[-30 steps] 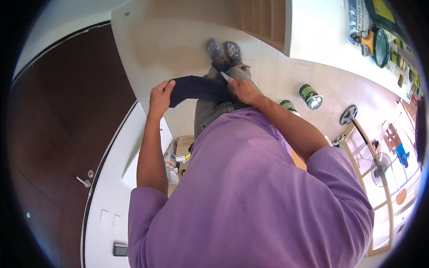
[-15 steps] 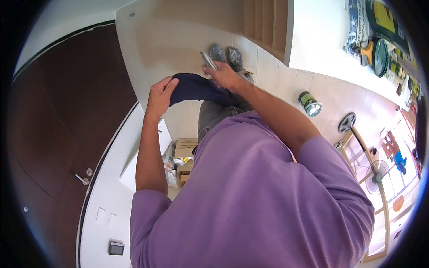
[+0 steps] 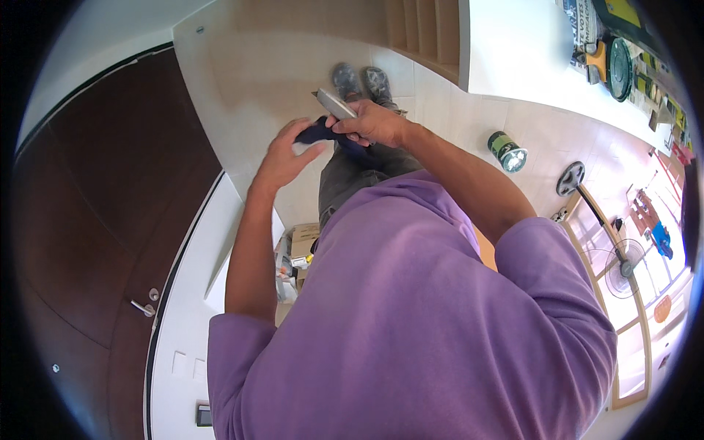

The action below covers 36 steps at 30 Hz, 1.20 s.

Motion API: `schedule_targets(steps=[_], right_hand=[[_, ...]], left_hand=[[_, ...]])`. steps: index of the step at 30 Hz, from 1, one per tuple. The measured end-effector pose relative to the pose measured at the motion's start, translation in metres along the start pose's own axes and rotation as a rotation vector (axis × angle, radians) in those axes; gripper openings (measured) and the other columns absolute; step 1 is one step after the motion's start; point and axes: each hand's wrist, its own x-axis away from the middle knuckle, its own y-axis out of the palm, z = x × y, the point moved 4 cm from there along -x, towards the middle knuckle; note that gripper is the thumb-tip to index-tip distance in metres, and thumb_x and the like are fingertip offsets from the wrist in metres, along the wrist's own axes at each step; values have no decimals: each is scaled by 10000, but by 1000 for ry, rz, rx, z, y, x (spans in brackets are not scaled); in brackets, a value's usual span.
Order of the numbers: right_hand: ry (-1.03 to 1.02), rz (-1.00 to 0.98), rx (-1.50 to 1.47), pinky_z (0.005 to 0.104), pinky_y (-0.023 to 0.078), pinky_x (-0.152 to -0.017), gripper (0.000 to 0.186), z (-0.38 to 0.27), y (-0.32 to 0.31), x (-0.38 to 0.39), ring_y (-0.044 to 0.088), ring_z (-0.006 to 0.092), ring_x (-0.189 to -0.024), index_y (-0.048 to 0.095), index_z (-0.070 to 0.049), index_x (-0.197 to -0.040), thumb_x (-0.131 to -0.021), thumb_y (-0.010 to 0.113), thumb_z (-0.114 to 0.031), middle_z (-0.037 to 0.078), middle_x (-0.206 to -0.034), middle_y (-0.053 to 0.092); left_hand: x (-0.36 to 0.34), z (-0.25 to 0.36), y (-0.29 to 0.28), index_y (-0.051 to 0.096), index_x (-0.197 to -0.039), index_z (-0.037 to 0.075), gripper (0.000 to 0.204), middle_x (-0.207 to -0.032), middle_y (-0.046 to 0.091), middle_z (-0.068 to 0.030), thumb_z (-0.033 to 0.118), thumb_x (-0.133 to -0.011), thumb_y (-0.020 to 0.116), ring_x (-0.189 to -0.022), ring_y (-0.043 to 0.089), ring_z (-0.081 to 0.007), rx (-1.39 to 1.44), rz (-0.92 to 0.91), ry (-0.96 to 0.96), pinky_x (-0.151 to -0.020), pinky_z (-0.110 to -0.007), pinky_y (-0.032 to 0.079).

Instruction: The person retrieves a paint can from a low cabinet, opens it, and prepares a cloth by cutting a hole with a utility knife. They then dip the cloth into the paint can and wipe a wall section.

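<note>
My right hand (image 3: pixel 375 123) is closed round a silver utility knife (image 3: pixel 336 105), its pointed tip aimed up and left. Bunched dark navy cloth (image 3: pixel 317 133) hangs just under those fingers, in front of my legs; whether they also pinch it I cannot tell. My left hand (image 3: pixel 287 156) is at the cloth's left end, thumb stretched away from the fingers. Its fingertips are close to the cloth or touching it.
A green-labelled paint can (image 3: pixel 507 152) stands on the floor at the right. White counter (image 3: pixel 521 59) at upper right carries tools and cans. A dark door (image 3: pixel 95 205) is at the left. Cardboard boxes (image 3: pixel 302 242) lie beside my legs. A fan (image 3: pixel 625 268) stands far right.
The cloth, spread between both hands before, is now gathered near my right hand. My left hand has moved right and loosened its grip. The knife has shifted left and slightly down.
</note>
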Motion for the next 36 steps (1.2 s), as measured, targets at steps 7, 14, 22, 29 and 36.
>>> schedule_targets(steps=[7, 14, 22, 29, 36], right_hand=[[-70, 202, 161, 253, 406, -513, 245, -25, 0, 16, 527, 85, -586, 662, -22, -1098, -975, 673, -234, 0, -711, 562], [-40, 310, 215, 277, 474, -523, 337, -31, 38, 29, 561, 107, -582, 560, -11, -1134, -1057, 571, -339, 42, -746, 605], [-5, 138, 218, 296, 478, -507, 370, -30, 86, 41, 586, 132, -561, 488, -26, -1133, -1089, 482, -393, 72, -738, 617], [-9, 61, 194, 316, 492, -485, 357, -47, 108, 37, 584, 145, -532, 486, -40, -1088, -1090, 470, -397, 68, -712, 600], [-156, 152, 248, 339, 525, -518, 380, -21, 92, 14, 638, 171, -586, 537, -9, -1114, -1044, 537, -383, 86, -745, 635]], left_hand=[[-22, 12, 11, 735, -1142, 30, 247, -900, 748, -42, 229, -998, 707, -839, 635, -70, 130, 38, -67, -792, -265, 526], [1, 19, -55, 721, -1101, 53, 262, -856, 722, -160, 290, -1019, 645, -762, 692, -302, -280, 246, -31, -716, -378, 536], [22, 51, -94, 671, -1078, 57, 275, -896, 696, -215, 316, -1056, 578, -828, 673, -416, -524, 187, -27, -731, -437, 528], [33, 57, -100, 643, -1100, 63, 234, -893, 697, -202, 280, -1054, 569, -845, 669, -415, -467, 202, -20, -752, -463, 519], [33, 70, -102, 668, -1137, 58, 285, -928, 728, -190, 308, -1001, 652, -869, 689, -387, -553, 12, -224, -772, -442, 530]])
